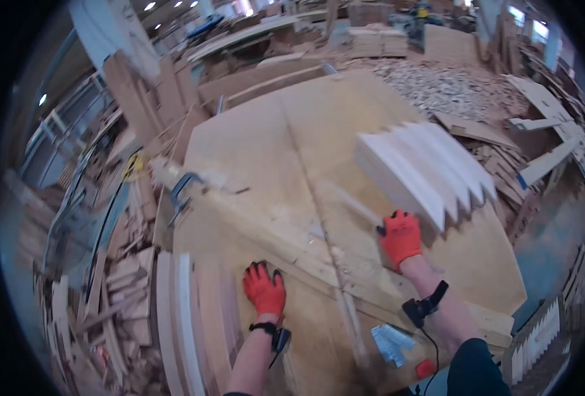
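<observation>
My left hand [264, 290], in a red glove with dark fingertips, rests fingers apart on the plywood table [239, 148], beside a row of upright boards [185, 320] at the left edge. My right hand [401, 239], gloved alike, is curled at the near end of a thin pale strip [357, 204], which looks pinched between thumb and fingers; blur softens that contact. Just beyond and right of it lies a stack of pale boards with zigzag ends [424, 165]. A long wooden bar [286, 254] crosses the table between my hands.
A blue clamp [181, 197] grips the bar's far left end. Silvery staple-like strips [391, 343] and a small red object [425, 368] lie near my right forearm. Wood offcuts [124, 294] pile up on the left, and more scraps [444, 89] heap behind on the right.
</observation>
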The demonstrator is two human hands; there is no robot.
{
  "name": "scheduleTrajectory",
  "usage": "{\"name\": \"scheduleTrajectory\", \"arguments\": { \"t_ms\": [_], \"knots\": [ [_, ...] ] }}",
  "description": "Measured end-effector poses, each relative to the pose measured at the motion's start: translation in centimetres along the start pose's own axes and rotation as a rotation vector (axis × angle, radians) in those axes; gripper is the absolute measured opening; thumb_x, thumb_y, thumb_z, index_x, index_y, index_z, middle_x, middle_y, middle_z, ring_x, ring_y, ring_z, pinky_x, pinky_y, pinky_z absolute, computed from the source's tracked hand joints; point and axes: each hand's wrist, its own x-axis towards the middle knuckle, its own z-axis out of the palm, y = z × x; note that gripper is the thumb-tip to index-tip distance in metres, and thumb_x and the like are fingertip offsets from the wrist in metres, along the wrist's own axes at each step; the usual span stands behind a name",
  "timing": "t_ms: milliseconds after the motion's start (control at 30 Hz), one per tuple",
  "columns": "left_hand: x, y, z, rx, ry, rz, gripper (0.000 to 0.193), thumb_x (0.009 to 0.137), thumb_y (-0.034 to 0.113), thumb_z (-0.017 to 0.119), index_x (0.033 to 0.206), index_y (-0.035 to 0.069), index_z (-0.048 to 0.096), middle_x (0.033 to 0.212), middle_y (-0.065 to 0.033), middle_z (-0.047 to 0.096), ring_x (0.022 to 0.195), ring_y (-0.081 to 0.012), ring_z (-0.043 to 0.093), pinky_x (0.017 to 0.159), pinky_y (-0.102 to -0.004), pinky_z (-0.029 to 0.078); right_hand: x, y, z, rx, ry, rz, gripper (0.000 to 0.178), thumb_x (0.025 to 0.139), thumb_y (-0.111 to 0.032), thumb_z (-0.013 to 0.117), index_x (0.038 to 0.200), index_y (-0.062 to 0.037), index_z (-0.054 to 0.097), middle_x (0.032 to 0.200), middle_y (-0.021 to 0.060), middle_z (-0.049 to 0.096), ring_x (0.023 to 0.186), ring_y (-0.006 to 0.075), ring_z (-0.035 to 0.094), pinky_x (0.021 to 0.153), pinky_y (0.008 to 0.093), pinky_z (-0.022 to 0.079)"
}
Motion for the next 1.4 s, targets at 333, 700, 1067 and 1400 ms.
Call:
{"name": "scheduleTrajectory", "arguments": {
  "t_ms": [333,700,1067,1400],
  "knots": [
    [5.5,7.3,-2.7,-0.273,0.031,0.166,0.059,0.088,0.044,0.068,0.131,0.005,0.061,0.134,-0.0155,0.060,0.134,-0.0348,0.047,0.118,-0.0586,0.021,-10.2,3.8,1.5,-0.027,-0.147,-0.057,0.058,0.088,-0.044,0.069,0.139,-0.0192,0.058,0.136,0.0168,0.055,0.119,0.0387,0.054,0.099,0.0513,0.044],
    [7.9,15.2,1.6,0.051,-0.431,0.102,0.062,0.076,0.057,0.070,0.112,0.007,0.071,0.126,-0.0165,0.065,0.123,-0.0355,0.057,0.105,-0.0535,0.040,-16.2,7.5,-0.8,0.087,-0.296,0.326,0.070,0.094,-0.055,0.060,0.151,-0.0171,0.046,0.142,0.0139,0.052,0.125,0.0378,0.052,0.096,0.0541,0.048],
    [-1.2,18.6,-15.1,0.039,-1.549,1.349,0.060,0.079,0.049,0.071,0.116,0.002,0.068,0.111,-0.0215,0.072,0.104,-0.0363,0.069,0.093,-0.0472,0.052,-16.4,7.7,0.5,0.056,-0.263,0.254,0.067,0.094,-0.052,0.061,0.148,-0.0143,0.048,0.138,0.0147,0.054,0.124,0.0385,0.052,0.097,0.0494,0.049],
    [10.2,24.8,-19.1,-1.044,0.310,0.555,0.065,0.085,0.027,0.077,0.138,-0.003,0.053,0.135,-0.0241,0.058,0.124,-0.0419,0.056,0.106,-0.0445,0.045,-15.6,8.1,-2.0,0.063,-0.355,0.274,0.069,0.094,-0.053,0.061,0.147,-0.0101,0.048,0.140,0.0188,0.054,0.123,0.0384,0.054,0.101,0.0497,0.048]
  ]
}}
